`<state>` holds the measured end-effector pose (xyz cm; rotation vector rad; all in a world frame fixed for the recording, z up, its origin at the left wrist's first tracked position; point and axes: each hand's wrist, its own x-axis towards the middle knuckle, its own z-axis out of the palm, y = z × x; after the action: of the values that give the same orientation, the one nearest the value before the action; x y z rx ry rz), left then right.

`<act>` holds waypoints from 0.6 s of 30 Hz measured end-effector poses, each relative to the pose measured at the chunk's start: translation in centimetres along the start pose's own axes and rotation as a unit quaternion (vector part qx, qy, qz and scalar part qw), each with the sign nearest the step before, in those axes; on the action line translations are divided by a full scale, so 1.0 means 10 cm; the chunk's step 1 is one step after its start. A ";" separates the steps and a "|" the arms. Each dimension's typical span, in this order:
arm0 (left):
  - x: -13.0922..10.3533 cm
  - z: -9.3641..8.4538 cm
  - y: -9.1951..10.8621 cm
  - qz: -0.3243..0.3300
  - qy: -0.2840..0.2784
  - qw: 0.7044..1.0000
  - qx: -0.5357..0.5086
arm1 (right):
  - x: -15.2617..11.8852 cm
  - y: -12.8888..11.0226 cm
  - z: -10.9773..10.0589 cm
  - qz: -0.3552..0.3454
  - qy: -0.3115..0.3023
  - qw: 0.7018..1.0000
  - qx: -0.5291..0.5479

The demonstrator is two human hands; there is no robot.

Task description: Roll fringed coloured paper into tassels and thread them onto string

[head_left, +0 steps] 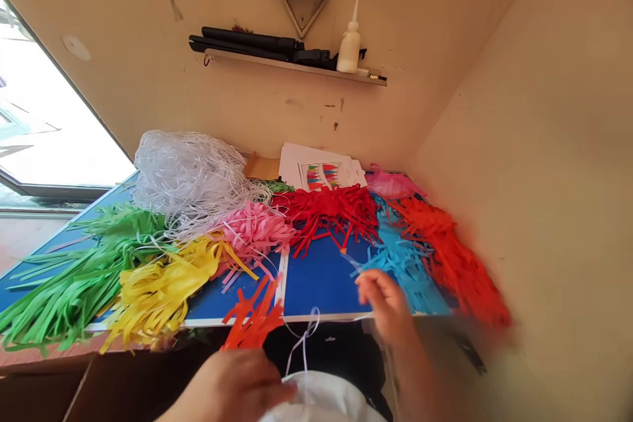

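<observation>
My left hand (242, 379), at the bottom centre, is closed on an orange fringed strip bunch (254, 316) that fans upward over the table's front edge. My right hand (383, 300) is raised at the front edge with its fingers bent together; what they hold, if anything, is too small to make out. A thin white ribbon (305, 336) hangs in loops between the hands, above a white cloth on my lap. Beyond my right hand lie light blue fringes (403, 257), and red fringes (333, 208) are farther back.
On the blue table (316, 283) lie green (84, 277), yellow (168, 277), pink (257, 231) and orange-red (459, 257) fringes. A white ribbon heap (182, 175) and a printed sheet (321, 168) are at the back. A wall shelf (297, 66) holds a glue bottle (349, 49).
</observation>
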<state>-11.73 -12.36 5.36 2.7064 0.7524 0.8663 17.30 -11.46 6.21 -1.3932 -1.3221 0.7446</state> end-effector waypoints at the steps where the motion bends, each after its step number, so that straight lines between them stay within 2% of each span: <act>1: -0.03 -0.03 -0.05 -0.008 -0.024 1.000 0.015 | 0.04 -0.01 -0.06 0.009 0.044 0.999 -0.004; 2: -0.06 -0.04 -0.09 -0.029 -0.041 0.998 0.036 | 0.07 -0.01 -0.11 0.020 0.073 0.997 -0.005; 3: -0.06 -0.04 -0.13 -0.059 -0.055 0.995 0.056 | 0.08 -0.03 -0.11 0.032 0.069 0.997 0.000; 4: -0.04 -0.03 -0.14 -0.089 -0.065 0.991 0.073 | 0.05 -0.05 -0.06 0.049 0.024 0.998 0.013; 5: 0.00 -0.01 -0.13 -0.119 -0.074 0.987 0.085 | 0.00 -0.07 0.05 0.071 -0.054 0.995 0.032; 7: 0.13 0.06 -0.05 -0.172 -0.090 0.975 0.104 | -0.17 -0.12 0.37 0.135 -0.242 0.957 0.083; 8: 0.20 0.08 0.00 -0.198 -0.094 0.969 0.111 | -0.25 -0.13 0.55 0.154 -0.300 0.935 0.108; 10: 0.32 0.10 0.08 -0.231 -0.103 0.961 0.109 | -0.36 -0.12 0.82 0.175 -0.347 0.909 0.154; 12: 0.33 0.09 0.09 -0.237 -0.117 0.961 0.079 | -0.34 -0.08 0.82 0.178 -0.349 0.900 0.189; 13: 0.29 0.08 0.06 -0.231 -0.124 0.963 0.056 | -0.27 -0.05 0.70 0.176 -0.328 0.904 0.209; 15: 0.12 0.11 -0.05 -0.224 -0.136 0.965 0.012 | -0.03 0.01 0.29 0.152 -0.212 0.928 0.266; 16: 0.02 0.16 -0.11 -0.225 -0.145 0.964 -0.005 | 0.12 0.03 0.04 0.130 -0.089 0.937 0.311; 17: -0.09 0.24 -0.17 -0.230 -0.152 0.961 -0.013 | 0.26 0.04 -0.19 0.093 0.042 0.930 0.353; 18: -0.19 0.35 -0.22 -0.237 -0.160 0.958 -0.016 | 0.39 0.05 -0.39 0.053 0.141 0.912 0.380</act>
<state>-11.86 -11.60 0.88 2.3844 1.2172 0.3166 21.79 -8.69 7.65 -0.8871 -0.6133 0.9555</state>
